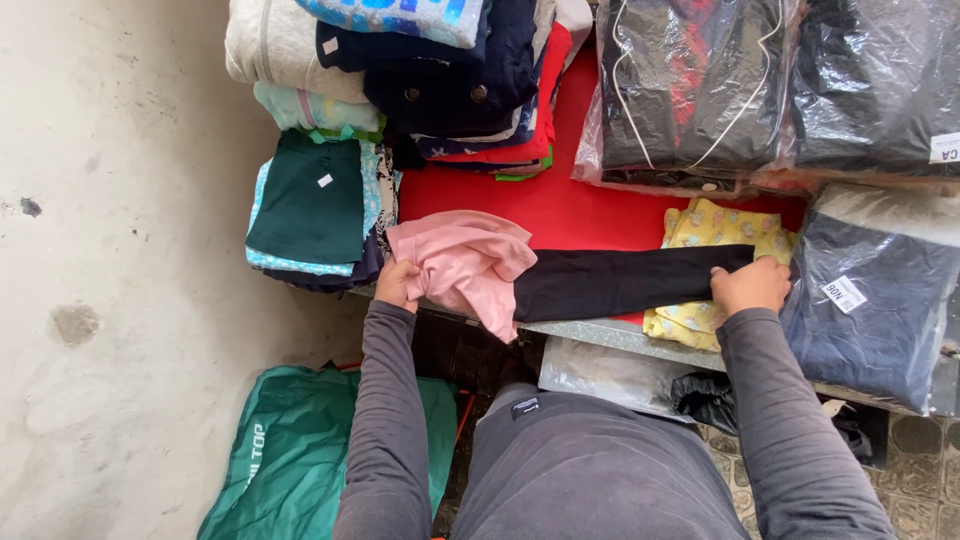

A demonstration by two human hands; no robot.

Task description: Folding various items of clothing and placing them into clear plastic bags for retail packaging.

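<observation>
A soft, matt pink cloth (465, 265) was gripped by the left hand (397, 283), its knit crumpled into loose folds. A smooth, matt black cloth (620, 282) was pressed flat under the right hand (752, 285). Beneath it a yellow printed cotton piece (705, 225) was seen, lightly creased. The table (560, 205) was covered in a flat, matt red sheet, its edge showing dull grey metal. Glossy, wrinkled clear plastic bags (880, 85) were laid over dark garments. Folded fabrics were stacked in a pile (400, 80). The floor (110, 250) was rough, stained concrete. A green bag (290, 450) of woven, faintly shiny material was noted.
</observation>
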